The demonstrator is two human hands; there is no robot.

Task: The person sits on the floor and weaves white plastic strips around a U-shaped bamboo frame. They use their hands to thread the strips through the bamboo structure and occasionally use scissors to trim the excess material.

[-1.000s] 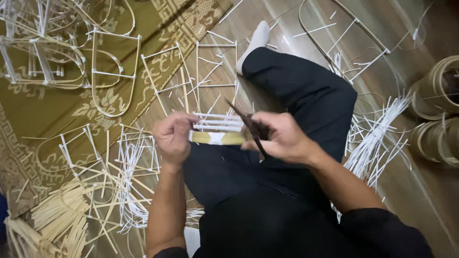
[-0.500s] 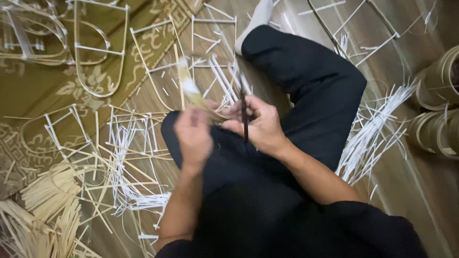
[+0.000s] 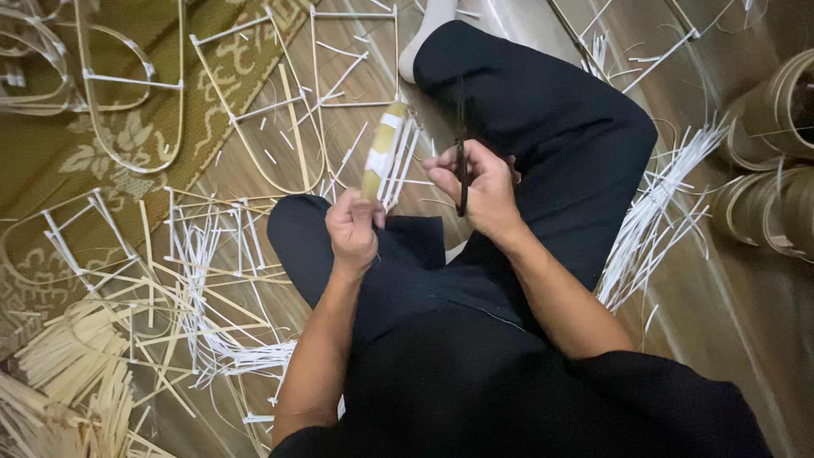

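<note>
1. fingers of the left hand (image 3: 354, 231) are curled shut around the lower end of a small bamboo frame (image 3: 390, 153), a bundle of yellowish strip and thin white slats that rises up and slightly right from the fist.
2. fingers of the right hand (image 3: 479, 188) are closed on a dark, slim blade-like tool (image 3: 461, 174); whether it is a knife or scissors cannot be told. it stands nearly upright in the grip, tip pointing down toward the lap.
3. the frame's long axis runs roughly parallel to the tool, and the two lie just beside each other, apart by a narrow gap; the frame sits to the left of the tool, held over the person's crossed legs in black trousers (image 3: 543, 119).
4. the left hand carries the frame, so it is the nearer hand; the right thumb reaches toward the frame's slats.
5. around them on the floor (image 3: 729, 339) lie white trimmed strips (image 3: 661, 212), finished frames (image 3: 254, 110), and bamboo sticks (image 3: 68, 365).
</note>
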